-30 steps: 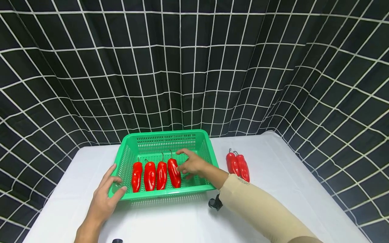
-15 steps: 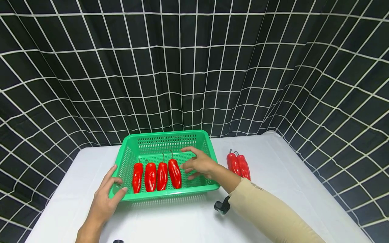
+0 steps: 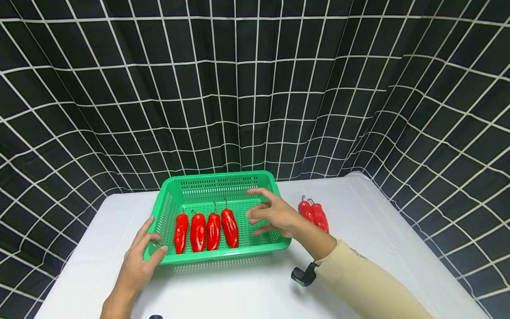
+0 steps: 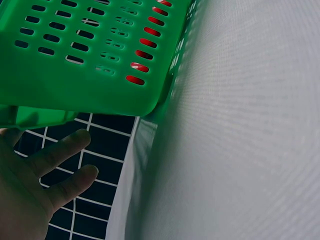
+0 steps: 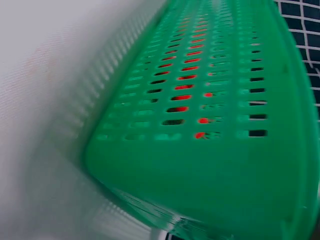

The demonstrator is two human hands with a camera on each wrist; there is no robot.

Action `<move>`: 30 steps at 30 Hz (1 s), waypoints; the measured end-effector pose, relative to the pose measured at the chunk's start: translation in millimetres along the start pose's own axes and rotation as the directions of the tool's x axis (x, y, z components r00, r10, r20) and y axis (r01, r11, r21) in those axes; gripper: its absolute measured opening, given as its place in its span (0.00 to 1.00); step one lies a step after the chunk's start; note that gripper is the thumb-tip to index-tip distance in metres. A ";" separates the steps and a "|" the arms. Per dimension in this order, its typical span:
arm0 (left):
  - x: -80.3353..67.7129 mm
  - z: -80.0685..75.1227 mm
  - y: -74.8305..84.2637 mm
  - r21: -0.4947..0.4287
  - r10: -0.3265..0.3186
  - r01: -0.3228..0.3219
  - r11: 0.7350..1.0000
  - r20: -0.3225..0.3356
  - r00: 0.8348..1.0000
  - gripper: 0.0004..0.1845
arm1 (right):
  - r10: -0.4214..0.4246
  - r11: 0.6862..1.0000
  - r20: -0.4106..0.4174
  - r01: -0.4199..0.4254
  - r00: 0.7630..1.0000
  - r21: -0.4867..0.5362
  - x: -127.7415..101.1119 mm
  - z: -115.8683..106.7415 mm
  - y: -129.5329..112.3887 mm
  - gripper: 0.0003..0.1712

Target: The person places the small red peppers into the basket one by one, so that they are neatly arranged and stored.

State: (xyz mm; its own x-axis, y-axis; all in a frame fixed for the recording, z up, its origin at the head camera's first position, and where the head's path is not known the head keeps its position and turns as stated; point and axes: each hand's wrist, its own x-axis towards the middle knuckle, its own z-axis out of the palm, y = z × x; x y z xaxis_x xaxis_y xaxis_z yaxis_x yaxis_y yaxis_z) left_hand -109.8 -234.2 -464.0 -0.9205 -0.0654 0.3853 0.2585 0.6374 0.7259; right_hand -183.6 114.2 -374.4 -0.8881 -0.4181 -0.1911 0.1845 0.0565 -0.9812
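Observation:
Several glossy red peppers (image 3: 230, 228) lie side by side in the left and middle part of a green plastic basket (image 3: 223, 254), stems toward the back. My left hand (image 3: 134, 268) rests on the basket's front left corner, its thumb and a finger over the rim. In the left wrist view, two straight, spread fingers (image 4: 70, 187) show outside the basket wall. My right hand (image 3: 280, 217) hovers over the basket's right part with spread fingers and holds nothing. The right wrist view shows only the basket's outer wall (image 5: 165, 155), red peppers glinting through its slots.
Two more red peppers (image 3: 320, 216) lie on the white cloth (image 3: 370, 212) right of the basket, partly behind my right forearm. A black device (image 3: 304, 274) sits at my right wrist. Black cloth with a white grid (image 3: 255, 106) stands behind and at both sides.
My right hand has drawn away to the right from the rightmost pepper in the basket, its fingers off it. The left hand and the peppers stay about where they were.

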 end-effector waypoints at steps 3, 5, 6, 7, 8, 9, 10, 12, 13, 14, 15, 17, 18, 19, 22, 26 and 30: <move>-0.1 0.2 0.0 -0.008 0.003 -0.003 1.000 0.000 1.000 0.07 | -0.018 1.000 0.013 0.018 1.000 0.014 -4.8 -4.4 -2.8 0.36; 0.1 0.4 -0.1 -0.008 0.006 -0.006 1.000 0.001 1.000 0.07 | -0.025 0.999 0.018 0.025 1.000 0.027 -7.8 -8.1 -3.8 0.36; 0.2 0.5 -0.1 -0.007 0.007 -0.007 1.000 0.000 1.000 0.07 | -0.028 0.999 0.018 0.028 0.999 0.031 -9.4 -10.1 -4.2 0.36; 0.3 0.6 -0.2 -0.006 0.009 -0.009 1.000 0.000 1.000 0.07 | -0.031 0.999 0.020 0.030 0.999 0.034 -10.9 -12.4 -4.2 0.36; 0.4 0.7 -0.3 -0.004 0.010 -0.010 1.000 -0.001 1.000 0.07 | -0.031 0.999 0.019 0.030 0.999 0.038 -12.6 -14.1 -4.6 0.36; 0.5 0.7 -0.4 -0.001 0.012 -0.012 1.000 -0.002 1.000 0.07 | -0.031 0.999 0.019 0.030 0.999 0.044 -14.3 -16.1 -4.9 0.37; 0.5 0.9 -0.4 0.002 0.009 -0.009 1.000 -0.003 1.000 0.07 | -0.033 0.999 0.017 0.032 0.999 0.043 -15.7 -18.1 -5.0 0.37; 0.3 0.9 -0.5 0.002 0.009 -0.009 1.000 -0.005 1.000 0.07 | -0.037 0.998 0.015 0.036 0.999 0.047 -19.1 -21.8 -5.1 0.37; 0.2 1.0 -0.6 0.001 0.009 -0.009 1.000 -0.005 1.000 0.07 | -0.037 0.998 0.013 0.036 0.999 0.049 -20.9 -23.5 -5.2 0.37; 0.1 1.0 -0.7 -0.001 0.009 -0.009 1.000 -0.005 1.000 0.07 | -0.038 0.998 0.010 0.037 0.999 0.052 -22.9 -25.0 -5.1 0.37; -0.1 1.1 -0.8 -0.004 0.008 -0.008 1.000 -0.005 1.000 0.07 | -0.037 0.998 0.006 0.037 0.999 0.057 -24.7 -26.7 -5.0 0.37; -0.3 1.3 -0.8 -0.007 0.009 -0.009 1.000 -0.005 1.000 0.07 | -0.036 0.998 0.000 0.036 0.999 0.060 -28.9 -29.7 -4.7 0.37; -0.4 1.4 -0.8 -0.008 0.008 -0.008 1.000 -0.004 1.000 0.07 | -0.033 0.997 -0.003 0.033 0.999 0.064 -30.9 -31.0 -4.7 0.37; -0.4 1.5 -0.8 -0.010 0.009 -0.009 1.000 -0.004 1.000 0.07 | -0.033 0.997 -0.005 0.033 0.999 0.066 -32.7 -32.5 -4.6 0.38; -0.4 1.6 -0.3 -0.011 0.010 -0.010 1.000 -0.006 1.000 0.07 | -0.038 0.997 -0.004 0.038 0.999 0.072 -38.6 -37.0 -5.4 0.39; -0.2 1.0 0.3 -0.016 0.010 -0.010 1.000 -0.004 1.000 0.07 | -0.057 0.996 -0.004 0.057 0.998 0.071 -46.9 -43.8 -7.2 0.41; 0.1 0.2 0.4 -0.013 0.006 -0.006 1.000 -0.002 1.000 0.07 | -0.077 0.995 -0.009 0.078 0.997 0.066 -54.6 -51.0 -8.2 0.41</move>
State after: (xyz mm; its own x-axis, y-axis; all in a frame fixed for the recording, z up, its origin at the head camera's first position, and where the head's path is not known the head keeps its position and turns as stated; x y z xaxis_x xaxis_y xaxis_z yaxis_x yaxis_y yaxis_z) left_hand -109.8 -233.9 -463.8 -0.9183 -0.0638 0.3907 0.2675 0.6275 0.7312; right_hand -158.1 182.8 -357.3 -0.9035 -0.4128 -0.1150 0.1425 -0.0362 -0.9891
